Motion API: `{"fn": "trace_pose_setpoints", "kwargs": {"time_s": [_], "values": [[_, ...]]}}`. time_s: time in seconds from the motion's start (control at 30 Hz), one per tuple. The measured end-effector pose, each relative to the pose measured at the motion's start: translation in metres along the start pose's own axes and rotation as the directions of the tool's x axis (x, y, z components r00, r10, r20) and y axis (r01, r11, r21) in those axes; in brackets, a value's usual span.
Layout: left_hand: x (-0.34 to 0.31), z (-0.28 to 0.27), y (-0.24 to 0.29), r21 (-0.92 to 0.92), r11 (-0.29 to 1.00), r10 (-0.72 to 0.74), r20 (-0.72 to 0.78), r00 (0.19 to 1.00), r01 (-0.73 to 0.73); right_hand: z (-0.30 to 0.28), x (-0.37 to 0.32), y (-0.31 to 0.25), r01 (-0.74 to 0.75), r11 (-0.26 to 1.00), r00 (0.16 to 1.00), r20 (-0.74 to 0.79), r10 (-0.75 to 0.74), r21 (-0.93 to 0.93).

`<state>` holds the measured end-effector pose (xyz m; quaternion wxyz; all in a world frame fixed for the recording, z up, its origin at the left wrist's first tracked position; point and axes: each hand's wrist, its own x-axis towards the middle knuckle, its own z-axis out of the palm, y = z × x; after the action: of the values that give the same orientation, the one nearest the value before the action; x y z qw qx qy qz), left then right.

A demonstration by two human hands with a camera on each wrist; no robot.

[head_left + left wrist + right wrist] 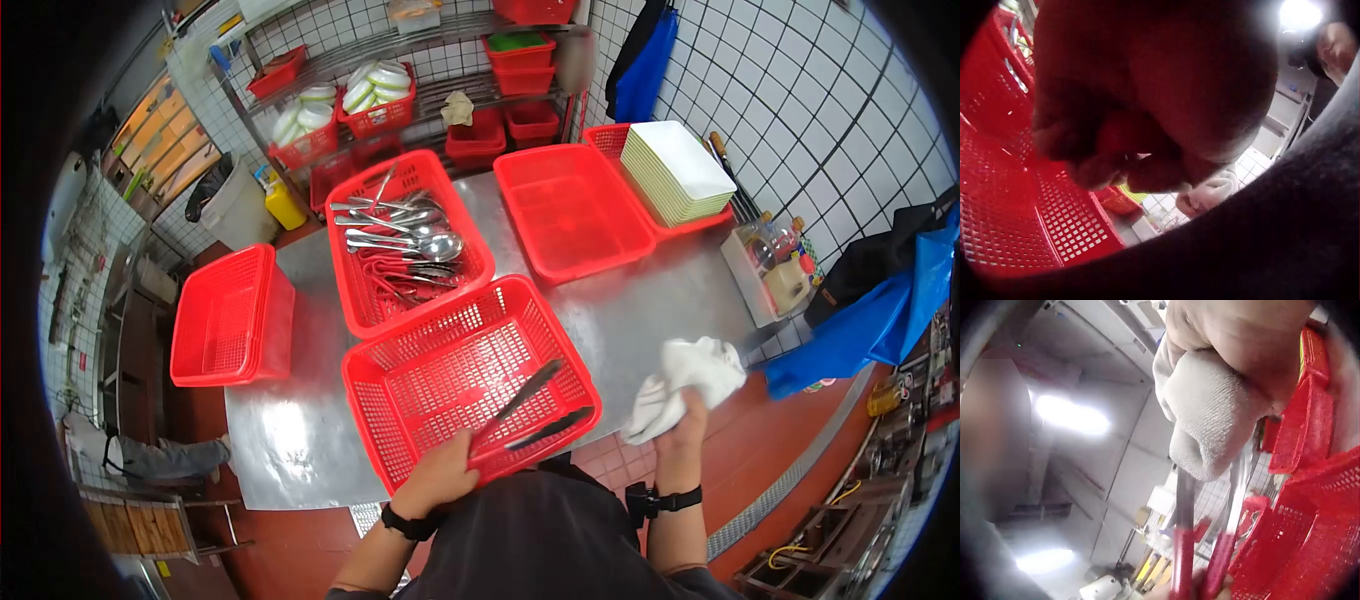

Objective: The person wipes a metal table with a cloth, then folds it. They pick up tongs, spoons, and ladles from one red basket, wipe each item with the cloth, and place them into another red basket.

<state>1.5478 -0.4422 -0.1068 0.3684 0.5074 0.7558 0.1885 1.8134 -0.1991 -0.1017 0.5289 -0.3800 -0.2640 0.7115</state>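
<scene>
My left hand (437,475) grips a pair of tongs (522,398) by the red handles, over the near edge of a red perforated basket (440,385). The two metal arms of the tongs are spread apart and point away to the right. My right hand (684,428) holds a bunched white cloth (692,372) to the right of the tongs. In the right wrist view the cloth (1207,406) overlaps the metal arms. Beyond the near basket, a second red basket (342,275) holds spoons (435,246) and other utensils, several with red handles.
Stacked red baskets (282,325) stand at the left of the metal table (285,445). A red tub (570,210) and a stack of pale trays (680,170) are at the back right. A bottle box (752,275) stands at the right edge. Shelves (440,90) hold red baskets behind.
</scene>
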Motion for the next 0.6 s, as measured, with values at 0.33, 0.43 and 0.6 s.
{"fn": "trace_pose_setpoints", "kwargs": {"time_s": [0.33, 0.43, 0.6], "values": [[-0.032, -0.001, -0.011, -0.502, 0.865, -0.056, -0.047, 0.997, 0.025, 0.025, -0.023, 0.042, -0.351, 0.926, 0.862, 0.339, 0.376, -0.135], [-0.022, -0.004, 0.010, -0.387, 0.908, 0.158, -0.039, 0.987, -0.161, 0.052, -0.040, 0.056, -0.503, 0.821, 0.650, 0.508, 0.566, -0.272], [-0.010, 0.006, 0.027, -0.254, 0.966, 0.111, 0.242, 0.964, -0.048, 0.054, -0.045, 0.081, -0.455, 0.844, 0.675, 0.508, 0.535, -0.285]]}}
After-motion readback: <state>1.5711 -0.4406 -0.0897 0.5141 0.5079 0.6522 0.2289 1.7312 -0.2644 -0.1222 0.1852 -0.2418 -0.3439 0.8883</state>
